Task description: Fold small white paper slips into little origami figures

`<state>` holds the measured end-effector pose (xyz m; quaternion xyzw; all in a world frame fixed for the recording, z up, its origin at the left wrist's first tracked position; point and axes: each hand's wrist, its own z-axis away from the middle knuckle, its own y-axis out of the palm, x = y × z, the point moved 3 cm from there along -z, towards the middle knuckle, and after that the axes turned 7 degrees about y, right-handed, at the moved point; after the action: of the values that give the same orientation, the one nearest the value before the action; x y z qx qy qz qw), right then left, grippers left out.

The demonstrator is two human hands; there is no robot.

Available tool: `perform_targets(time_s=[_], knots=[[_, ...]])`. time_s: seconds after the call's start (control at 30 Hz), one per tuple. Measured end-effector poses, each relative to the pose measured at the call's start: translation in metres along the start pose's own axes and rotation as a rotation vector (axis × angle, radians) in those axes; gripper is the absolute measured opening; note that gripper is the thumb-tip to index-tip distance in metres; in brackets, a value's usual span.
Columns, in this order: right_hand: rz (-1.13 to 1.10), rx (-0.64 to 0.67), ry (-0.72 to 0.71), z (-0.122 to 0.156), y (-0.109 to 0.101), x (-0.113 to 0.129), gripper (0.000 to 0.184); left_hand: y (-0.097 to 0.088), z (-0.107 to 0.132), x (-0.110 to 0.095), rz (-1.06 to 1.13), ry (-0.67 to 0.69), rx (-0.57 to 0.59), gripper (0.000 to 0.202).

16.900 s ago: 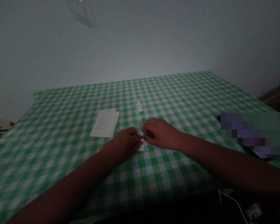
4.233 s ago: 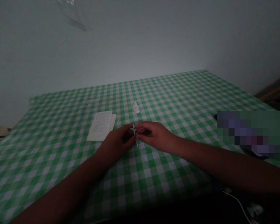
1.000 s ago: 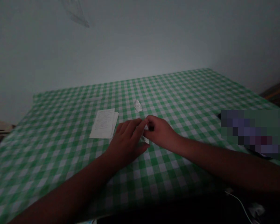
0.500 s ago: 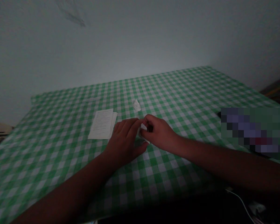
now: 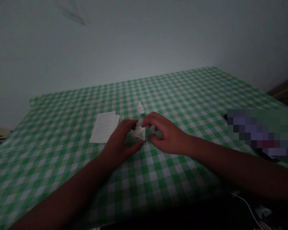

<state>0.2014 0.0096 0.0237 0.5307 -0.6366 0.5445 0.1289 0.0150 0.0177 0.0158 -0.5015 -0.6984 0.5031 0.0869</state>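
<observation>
A small folded piece of printed paper (image 5: 139, 131) stands on the tablecloth between my two hands. My left hand (image 5: 118, 139) holds it from the left, its thumb at the paper's lower corner and its fingers by the upper left side. Close on the right is my right hand (image 5: 166, 132), thumb and fingers apart in a loose curve. Its index fingertip is at the paper's upper right edge; whether it touches cannot be made out. Just beyond lies another small folded paper piece (image 5: 140, 108).
Left of my hands lies a short stack of printed sheets (image 5: 103, 127). The table wears a green and white checked cloth (image 5: 182, 92) and meets a pale wall (image 5: 144, 38). A blurred-out dark-edged object (image 5: 256, 134) lies at the right. A white cable (image 5: 246, 203) hangs below the front edge.
My right hand has loosened its pinch on the folded paper and drawn slightly right, with its fingers opening. The left hand has shifted a little left, and more of the paper shows.
</observation>
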Motion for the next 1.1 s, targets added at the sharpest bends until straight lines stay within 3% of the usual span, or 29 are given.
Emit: perform_targets(time_s=[0.1,0.3,0.4,0.63,1.1], knots=[[0.097,0.034,-0.083,0.000,0.000,0.000,0.043,-0.002,0.000,0.000,0.008,-0.015,-0.008,0.050],[0.231,0.126,-0.088,-0.003,-0.002,-0.009,0.016,-0.002,0.002,-0.001,0.005,0.041,-0.006,0.057],[0.253,0.146,-0.123,-0.004,-0.003,-0.010,0.016,-0.003,0.003,0.000,-0.033,0.094,0.023,0.056],[0.308,0.147,-0.202,-0.004,-0.003,-0.011,0.018,-0.010,0.003,0.006,-0.192,0.230,0.083,0.016],[0.318,0.075,-0.261,-0.006,-0.006,-0.014,0.015,-0.014,-0.001,0.001,-0.186,0.288,-0.017,0.004]])
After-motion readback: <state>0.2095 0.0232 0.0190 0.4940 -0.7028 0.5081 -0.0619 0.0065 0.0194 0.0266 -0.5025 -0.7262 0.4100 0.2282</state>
